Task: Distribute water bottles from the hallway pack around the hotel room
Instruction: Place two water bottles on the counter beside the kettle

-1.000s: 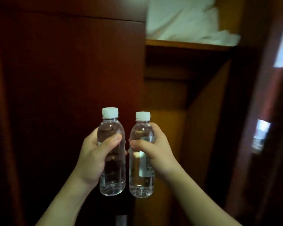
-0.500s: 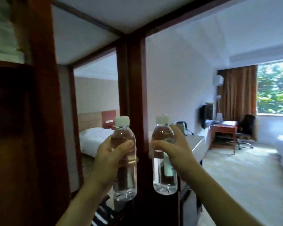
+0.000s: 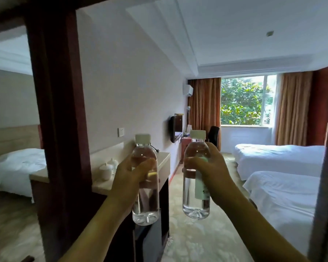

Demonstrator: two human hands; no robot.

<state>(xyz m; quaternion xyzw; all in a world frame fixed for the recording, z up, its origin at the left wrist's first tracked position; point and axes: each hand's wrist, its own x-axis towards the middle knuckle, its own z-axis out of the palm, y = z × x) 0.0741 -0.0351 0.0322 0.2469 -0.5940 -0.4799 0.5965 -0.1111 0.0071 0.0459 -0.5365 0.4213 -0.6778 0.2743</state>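
I hold two clear, white-capped water bottles upright in front of me at chest height. My left hand [image 3: 129,176] is wrapped around the middle of the left bottle [image 3: 146,201]. My right hand [image 3: 210,171] grips the right bottle [image 3: 194,197], which carries a pale green label under my fingers. The bottles stand side by side, a small gap apart, and both look full. The hallway pack is out of sight.
A dark wooden post [image 3: 59,110] with a mirror stands at my left. A pale counter [image 3: 163,159] with white lidded cups [image 3: 105,170] runs along the left wall. Two white beds [image 3: 280,190] fill the right. A desk, chair [image 3: 214,135] and window lie beyond carpeted floor [image 3: 193,241].
My view has swung from a dark wardrobe interior round to the bright bedroom. Both hands have kept the bottles raised together the whole time.
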